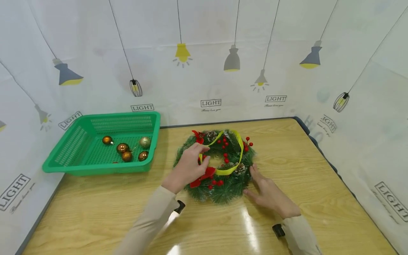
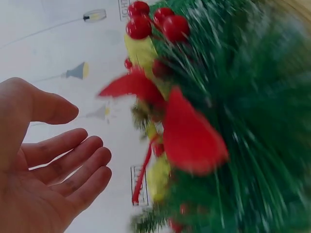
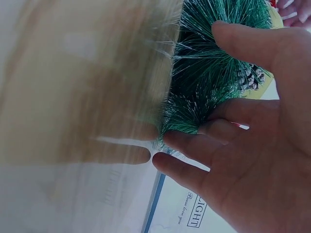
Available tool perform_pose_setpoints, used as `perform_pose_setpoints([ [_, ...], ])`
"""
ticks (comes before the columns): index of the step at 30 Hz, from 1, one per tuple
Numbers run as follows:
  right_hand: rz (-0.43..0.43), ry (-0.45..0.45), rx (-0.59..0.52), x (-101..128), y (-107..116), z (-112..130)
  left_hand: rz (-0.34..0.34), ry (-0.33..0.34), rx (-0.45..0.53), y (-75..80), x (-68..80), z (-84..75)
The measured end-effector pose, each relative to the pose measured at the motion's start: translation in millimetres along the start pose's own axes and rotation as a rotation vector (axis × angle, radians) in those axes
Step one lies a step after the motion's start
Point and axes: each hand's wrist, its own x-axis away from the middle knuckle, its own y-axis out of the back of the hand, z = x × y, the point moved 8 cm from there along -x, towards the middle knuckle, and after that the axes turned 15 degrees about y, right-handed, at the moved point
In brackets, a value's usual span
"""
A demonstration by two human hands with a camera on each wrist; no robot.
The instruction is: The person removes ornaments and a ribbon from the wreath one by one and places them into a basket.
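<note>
A green wreath (image 1: 223, 193) lies on the table, decorated with pinecones (image 1: 240, 168), red berries (image 1: 217, 182) and red petal-like pieces (image 2: 192, 138). On top of it a yellow ribbon (image 1: 227, 172) forms a loop. My left hand (image 1: 189, 166) hovers over the wreath's left side; in the left wrist view its fingers are loosely bent, with nothing between thumb and fingers. At the wreath's lower right edge is my right hand (image 1: 269, 193), fingers extended and touching the green needles, thumb apart from them.
A green plastic basket (image 1: 102, 169) stands on the left of the wooden table (image 1: 111, 212), holding several shiny brown and gold baubles (image 1: 122, 148). Behind the table hangs a pale backdrop (image 1: 204, 81) printed with lamps. Both wrists wear black straps.
</note>
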Motion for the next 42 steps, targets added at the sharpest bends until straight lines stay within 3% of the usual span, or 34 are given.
perform_pose_setpoints([
  [10, -0.003, -0.020, -0.017, 0.5, -0.6, -2.0, 0.151, 0.040, 0.009, -43.8, -14.8, -22.1],
  [21, 0.015, -0.040, -0.047, 0.8, -6.1, -5.0, 0.151, 0.033, -0.122, -72.1, -22.1, -32.9],
  [27, 0.002, -0.044, -0.035, 3.2, -3.2, -6.2, 0.140, 0.014, -0.170, -81.4, -23.6, -40.6],
  [34, 0.003, -0.046, -0.023, 2.2, -2.0, -5.3, 0.142, 0.019, -0.233, -85.5, -20.7, -36.9],
  [42, -0.001, -0.032, -0.017, 1.7, -3.0, -5.0, 0.059, -0.044, -0.210, -78.1, -23.8, -39.5],
])
